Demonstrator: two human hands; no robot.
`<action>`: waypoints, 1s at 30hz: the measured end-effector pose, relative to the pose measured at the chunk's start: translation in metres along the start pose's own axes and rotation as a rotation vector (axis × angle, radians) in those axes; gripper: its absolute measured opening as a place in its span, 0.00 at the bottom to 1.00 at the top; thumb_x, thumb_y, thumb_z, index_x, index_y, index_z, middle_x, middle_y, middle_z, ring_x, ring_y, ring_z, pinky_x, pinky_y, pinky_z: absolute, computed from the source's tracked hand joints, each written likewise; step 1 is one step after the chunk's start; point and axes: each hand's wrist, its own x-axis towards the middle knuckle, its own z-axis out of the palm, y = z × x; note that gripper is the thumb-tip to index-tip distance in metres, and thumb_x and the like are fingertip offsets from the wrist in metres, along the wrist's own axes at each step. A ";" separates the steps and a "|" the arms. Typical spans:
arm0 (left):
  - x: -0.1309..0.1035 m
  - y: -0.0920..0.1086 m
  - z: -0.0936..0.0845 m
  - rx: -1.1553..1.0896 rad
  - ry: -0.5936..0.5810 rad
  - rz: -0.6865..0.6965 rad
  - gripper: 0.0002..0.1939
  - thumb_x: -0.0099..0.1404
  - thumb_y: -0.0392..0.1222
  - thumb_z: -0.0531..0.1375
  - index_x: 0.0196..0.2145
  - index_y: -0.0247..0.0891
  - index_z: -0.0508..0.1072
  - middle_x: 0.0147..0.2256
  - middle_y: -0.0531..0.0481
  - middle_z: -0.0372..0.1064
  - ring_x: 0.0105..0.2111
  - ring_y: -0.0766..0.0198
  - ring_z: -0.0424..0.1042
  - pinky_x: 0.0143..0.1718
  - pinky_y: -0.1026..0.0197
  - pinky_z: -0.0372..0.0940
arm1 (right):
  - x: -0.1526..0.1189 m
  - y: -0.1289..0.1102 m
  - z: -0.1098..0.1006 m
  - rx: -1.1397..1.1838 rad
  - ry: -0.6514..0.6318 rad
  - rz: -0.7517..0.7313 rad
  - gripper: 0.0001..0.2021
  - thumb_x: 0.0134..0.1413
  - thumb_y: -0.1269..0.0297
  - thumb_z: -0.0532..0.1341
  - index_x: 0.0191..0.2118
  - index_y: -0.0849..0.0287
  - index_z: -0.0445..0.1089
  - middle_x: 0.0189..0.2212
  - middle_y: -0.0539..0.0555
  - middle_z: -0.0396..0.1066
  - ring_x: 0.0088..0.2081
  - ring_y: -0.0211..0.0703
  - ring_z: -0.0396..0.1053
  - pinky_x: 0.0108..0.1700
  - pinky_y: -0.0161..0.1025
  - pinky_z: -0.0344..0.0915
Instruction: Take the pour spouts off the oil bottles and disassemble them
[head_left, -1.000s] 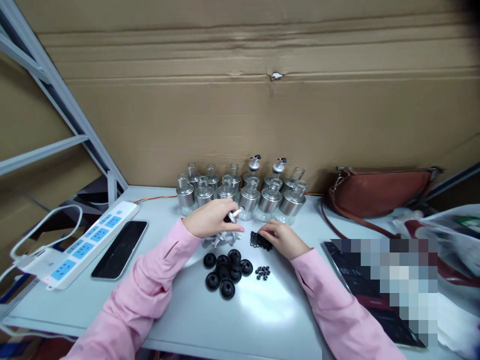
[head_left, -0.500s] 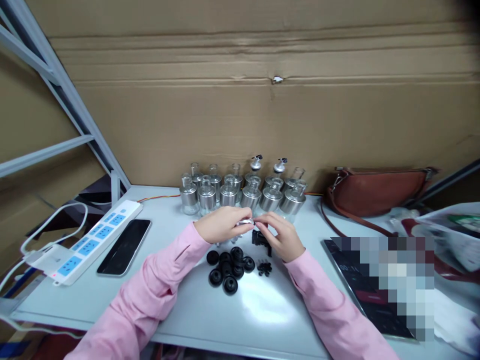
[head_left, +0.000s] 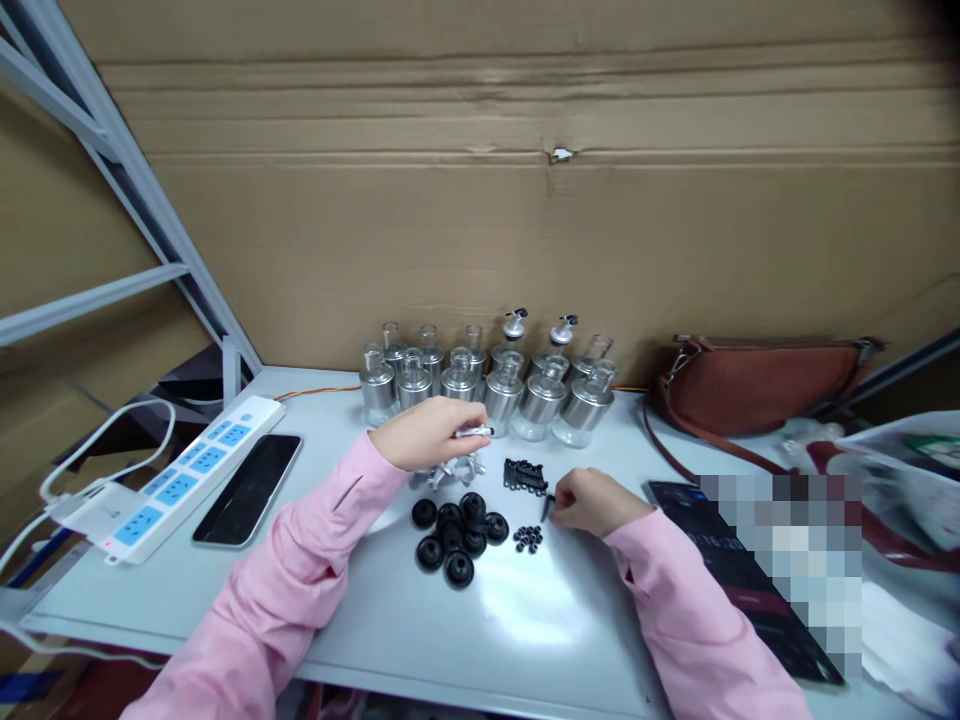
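My left hand (head_left: 435, 432) is closed on a small silver metal pourer spout (head_left: 472, 432), held in front of the bottles with its tip to the right. My right hand (head_left: 596, 500) pinches a slim black plastic piece (head_left: 549, 507) low over the table. Just left of it lie a row of similar black pieces (head_left: 525, 476) and a cluster of small black rings (head_left: 528, 540). Below my left hand are more silver metal parts (head_left: 454, 472), partly covered by it. Nearer me sits a pile of round black stoppers (head_left: 454, 535).
Behind my hands stand two rows of glass bottles with metal sleeves (head_left: 502, 388); two carry silver pourer tops (head_left: 563, 330). A phone (head_left: 249, 490) and power strip (head_left: 191, 480) lie left. At right are a brown bag (head_left: 765, 388) and a dark tablet (head_left: 750, 580).
My hands have moved apart. The right went right and toward me, and now pinches a black piece. The left moved slightly left, keeping the silver pourer spout.
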 end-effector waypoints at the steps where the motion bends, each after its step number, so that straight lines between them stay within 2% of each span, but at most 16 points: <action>1: 0.000 -0.001 -0.001 0.001 0.002 0.003 0.06 0.63 0.39 0.54 0.31 0.35 0.66 0.27 0.53 0.65 0.27 0.68 0.63 0.29 0.65 0.57 | 0.000 0.002 0.000 0.000 -0.005 0.001 0.04 0.34 0.69 0.61 0.15 0.59 0.69 0.16 0.52 0.68 0.22 0.40 0.63 0.26 0.34 0.53; 4: -0.001 -0.002 -0.002 0.004 0.017 -0.005 0.05 0.64 0.38 0.53 0.32 0.35 0.66 0.29 0.52 0.65 0.30 0.66 0.64 0.33 0.64 0.58 | 0.003 0.009 -0.001 0.010 0.013 0.001 0.05 0.36 0.64 0.61 0.22 0.60 0.71 0.20 0.53 0.69 0.24 0.41 0.63 0.27 0.35 0.54; 7: -0.001 -0.002 0.000 -0.005 0.049 -0.047 0.06 0.66 0.37 0.49 0.34 0.35 0.64 0.30 0.51 0.64 0.31 0.65 0.64 0.34 0.62 0.59 | 0.006 0.013 -0.001 0.041 0.040 -0.013 0.07 0.38 0.66 0.60 0.27 0.61 0.72 0.22 0.54 0.70 0.25 0.41 0.64 0.28 0.35 0.56; 11: 0.000 0.000 -0.001 -0.051 0.095 -0.098 0.07 0.67 0.37 0.45 0.34 0.36 0.60 0.29 0.52 0.62 0.29 0.65 0.62 0.33 0.61 0.58 | 0.008 0.015 0.000 0.103 0.042 -0.067 0.05 0.38 0.71 0.58 0.22 0.60 0.71 0.18 0.50 0.68 0.23 0.38 0.63 0.28 0.34 0.57; 14: 0.000 0.002 -0.004 -0.087 0.128 -0.110 0.06 0.65 0.35 0.46 0.31 0.37 0.59 0.26 0.54 0.59 0.26 0.67 0.60 0.31 0.63 0.56 | 0.007 0.019 -0.003 0.145 0.073 -0.086 0.05 0.39 0.71 0.56 0.21 0.60 0.69 0.18 0.49 0.68 0.23 0.37 0.63 0.27 0.32 0.57; 17: 0.000 0.002 -0.006 -0.085 0.167 -0.088 0.05 0.64 0.35 0.47 0.30 0.37 0.59 0.25 0.55 0.58 0.26 0.68 0.58 0.30 0.63 0.55 | 0.010 0.021 -0.005 0.167 0.159 -0.043 0.06 0.44 0.68 0.54 0.25 0.61 0.68 0.21 0.50 0.69 0.24 0.37 0.64 0.28 0.32 0.58; 20: 0.000 0.000 -0.005 -0.077 0.145 -0.099 0.05 0.64 0.36 0.47 0.31 0.37 0.60 0.23 0.57 0.56 0.24 0.68 0.57 0.29 0.64 0.53 | 0.016 0.016 -0.001 0.152 0.231 0.038 0.07 0.44 0.67 0.55 0.24 0.61 0.68 0.21 0.52 0.69 0.24 0.38 0.64 0.28 0.33 0.57; 25: 0.002 -0.003 0.002 -0.059 0.128 -0.042 0.04 0.59 0.32 0.50 0.28 0.37 0.61 0.23 0.57 0.57 0.24 0.69 0.57 0.28 0.65 0.54 | 0.023 0.008 0.010 0.122 0.271 0.111 0.09 0.44 0.64 0.56 0.20 0.59 0.67 0.18 0.52 0.68 0.23 0.39 0.63 0.27 0.34 0.53; 30: 0.004 -0.003 0.009 -0.062 0.130 0.011 0.04 0.58 0.31 0.51 0.28 0.36 0.62 0.25 0.55 0.59 0.25 0.69 0.59 0.29 0.66 0.55 | 0.023 0.010 0.013 0.135 0.310 0.102 0.10 0.44 0.65 0.56 0.18 0.59 0.67 0.18 0.52 0.68 0.23 0.39 0.62 0.27 0.34 0.53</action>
